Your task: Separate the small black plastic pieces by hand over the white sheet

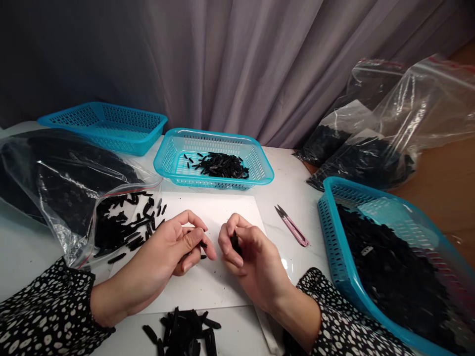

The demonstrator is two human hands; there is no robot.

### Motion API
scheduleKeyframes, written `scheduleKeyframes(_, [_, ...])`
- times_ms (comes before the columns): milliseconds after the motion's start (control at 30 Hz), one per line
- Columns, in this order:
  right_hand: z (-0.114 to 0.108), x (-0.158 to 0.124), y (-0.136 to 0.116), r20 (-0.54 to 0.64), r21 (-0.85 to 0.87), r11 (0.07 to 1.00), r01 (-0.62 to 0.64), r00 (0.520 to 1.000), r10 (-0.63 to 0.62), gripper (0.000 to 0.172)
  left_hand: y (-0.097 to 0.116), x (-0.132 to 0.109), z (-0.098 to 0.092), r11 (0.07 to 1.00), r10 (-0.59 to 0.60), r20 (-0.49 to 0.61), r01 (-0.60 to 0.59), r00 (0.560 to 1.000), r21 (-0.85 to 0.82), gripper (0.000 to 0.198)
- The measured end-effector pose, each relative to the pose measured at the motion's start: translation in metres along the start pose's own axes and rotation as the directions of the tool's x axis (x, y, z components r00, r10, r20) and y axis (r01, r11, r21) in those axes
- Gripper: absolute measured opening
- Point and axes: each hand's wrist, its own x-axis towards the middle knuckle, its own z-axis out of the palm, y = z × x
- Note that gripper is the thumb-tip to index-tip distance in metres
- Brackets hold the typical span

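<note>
My left hand (174,247) is closed, its thumb pressing a small black elongated piece (203,244) against the fingers. Facing it, my right hand (256,252) curls round another dark piece (235,243), mostly hidden by the fingers. Both hands hover over a white sheet (208,291) on the table. Left of them, a clear zip bag (63,173) spills loose black pieces (128,227) onto the surface. A second pile of black pieces (185,333) lies below, close to my body.
A blue basket (213,183) at the back holds a heap of black pieces; another blue basket (148,144) stands behind the bag. Pink-handled thread snips (292,226) lie to the right. Further right are a full blue basket (337,257) and clear bags (371,153) of black pieces.
</note>
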Motion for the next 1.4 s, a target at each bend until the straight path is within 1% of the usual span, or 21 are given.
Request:
scheduleKeyframes(67, [0.0003, -0.0003, 0.0013, 0.036, -0.016, 1.0, -0.002, 0.999, 0.003, 0.046, -0.002, 0.0008, -0.0003, 0.999, 0.035, 0.031, -0.035, 0.999, 0.002, 0.024])
scheduleKeyframes(100, [0.0007, -0.0005, 0.0023, 0.042, -0.061, 0.998, -0.009, 0.999, 0.012, 0.048, -0.0033, 0.0013, -0.0006, 0.998, 0.055, 0.044, -0.056, 0.998, 0.01, 0.026])
scheduleKeyframes(167, [0.0022, -0.0013, 0.0042, 0.049, -0.201, 0.98, -0.013, 0.999, 0.023, 0.055, -0.0058, 0.0024, -0.0014, 0.996, 0.077, 0.071, -0.08, 0.994, 0.037, 0.029])
scheduleKeyframes(233, [0.0038, -0.0025, 0.0048, 0.064, -0.337, 0.941, 0.029, 0.998, -0.008, 0.058, -0.0074, 0.0032, -0.0024, 0.995, 0.075, 0.096, -0.081, 0.993, 0.056, 0.033])
scheduleKeyframes(333, [0.0055, -0.0042, 0.0024, 0.086, -0.433, 0.895, 0.104, 0.994, -0.074, 0.05, -0.0077, 0.0037, -0.0034, 0.996, 0.061, 0.132, -0.069, 0.989, 0.051, 0.037])
scheduleKeyframes(433, [0.0047, -0.0038, -0.0002, 0.058, -0.459, 0.882, 0.105, 0.994, -0.088, 0.046, -0.0065, 0.0037, -0.0033, 0.997, 0.046, 0.155, -0.056, 0.987, 0.058, 0.039])
scheduleKeyframes(500, [0.0028, -0.0023, 0.0001, 0.012, -0.467, 0.88, 0.09, 0.995, -0.096, 0.047, -0.0055, 0.0031, -0.0025, 0.995, 0.047, 0.14, -0.058, 0.989, 0.075, 0.039])
scheduleKeyframes(600, [-0.0004, 0.0005, 0.003, -0.045, -0.444, 0.893, 0.069, 0.994, -0.099, 0.054, -0.0041, 0.0013, -0.0015, 0.993, 0.056, 0.066, -0.063, 0.996, 0.098, 0.036])
scheduleKeyframes(700, [-0.0017, 0.002, 0.0051, -0.084, -0.351, 0.936, 0.037, 0.994, -0.071, 0.063, -0.0026, -0.0006, -0.0019, 0.996, 0.058, 0.008, -0.059, 0.998, 0.072, 0.029])
scheduleKeyframes(867, [0.0005, 0.0017, 0.0032, -0.141, -0.19, 0.981, -0.026, 0.99, -0.001, 0.071, 0.0009, 0.0, -0.0033, 1.0, 0.01, -0.024, -0.01, 1.0, 0.006, 0.028])
scheduleKeyframes(933, [0.0015, 0.0016, 0.0021, -0.141, -0.162, 0.986, -0.046, 0.99, 0.023, 0.073, 0.0017, 0.0007, -0.003, 1.0, -0.011, -0.022, 0.011, 1.0, 0.012, 0.031])
scheduleKeyframes(1000, [0.002, 0.0017, 0.0015, -0.137, -0.15, 0.987, -0.05, 0.99, 0.03, 0.074, 0.0013, 0.0007, -0.0027, 0.999, -0.026, 0.001, 0.026, 1.0, 0.025, 0.034])
scheduleKeyframes(1133, [0.0019, 0.002, 0.0021, -0.124, -0.178, 0.984, -0.015, 0.992, -0.007, 0.07, -0.0012, 0.0001, -0.0031, 0.997, -0.036, 0.075, 0.03, 0.997, 0.077, 0.037])
scheduleKeyframes(1167, [0.0018, 0.0018, 0.0025, -0.115, -0.194, 0.981, -0.006, 0.993, -0.016, 0.07, -0.0015, 0.0005, -0.0033, 0.995, -0.029, 0.083, 0.021, 0.996, 0.097, 0.037])
scheduleKeyframes(1267, [0.0016, 0.0011, 0.0038, -0.092, -0.225, 0.974, 0.002, 0.995, -0.023, 0.07, -0.0012, 0.0025, -0.003, 0.986, 0.025, 0.062, -0.034, 0.998, 0.164, 0.036])
scheduleKeyframes(1400, [0.0023, 0.0006, 0.0043, -0.104, -0.224, 0.974, -0.024, 0.995, 0.0, 0.07, -0.0017, 0.0033, -0.0019, 0.955, 0.101, 0.025, -0.104, 0.995, 0.278, 0.03])
